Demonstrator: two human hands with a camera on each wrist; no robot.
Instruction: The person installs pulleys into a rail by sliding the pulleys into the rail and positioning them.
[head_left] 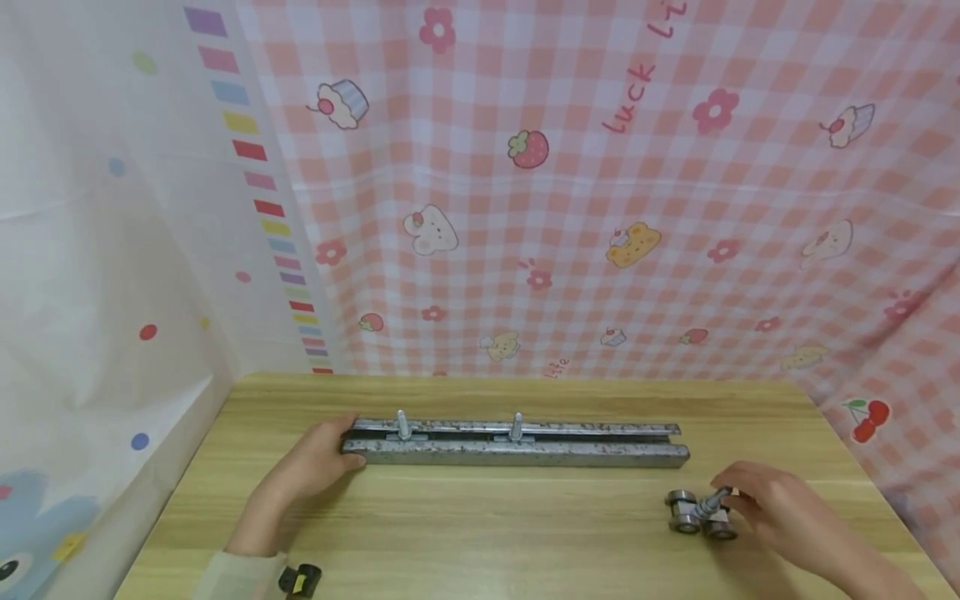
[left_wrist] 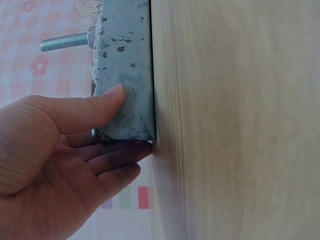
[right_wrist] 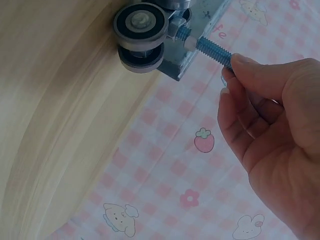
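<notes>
A grey, speckled metal channel rail (head_left: 510,454) lies lengthwise on the table, its slot facing up. Two threaded bolts stand up out of this slot, a left bolt (head_left: 403,427) and a right bolt (head_left: 516,427). My left hand (head_left: 322,454) grips the rail's left end; in the left wrist view the thumb (left_wrist: 107,106) presses its side wall while the other fingers lie at the end. Off the rail's right end, my right hand (head_left: 780,504) pinches the threaded bolt (right_wrist: 214,51) of a wheeled roller trolley (head_left: 684,512) between thumb and fingers. The trolley's bolt is tilted.
The wood-grain table (head_left: 480,533) ends at the back against a pink checked cloth (head_left: 570,208). A white dotted cloth (head_left: 112,250) hangs on the left. A black strap piece (head_left: 303,578) sits by the left sleeve (head_left: 243,575).
</notes>
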